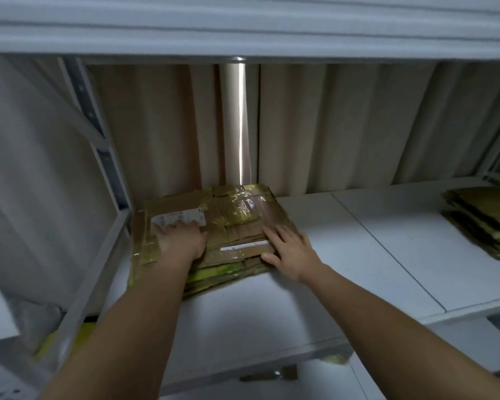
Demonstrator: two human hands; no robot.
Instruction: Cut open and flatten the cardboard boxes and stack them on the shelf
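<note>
A stack of flattened cardboard boxes [231, 215], brown with yellow-green tape and a white label, lies at the back left of a white shelf board [358, 255]. My left hand [181, 241] presses flat on the stack's left part, fingers straight, just below the label. My right hand [289, 249] rests flat on the stack's right front corner, fingers spread and the thumb at the front edge. Both forearms reach in from below.
A second pile of flattened cardboard [485, 223] lies at the shelf's right end. A white upright post [107, 180] borders the left side. Another shelf [243, 30] hangs close overhead. Beige curtain hangs behind. A tape-covered object [272, 373] lies below the shelf front.
</note>
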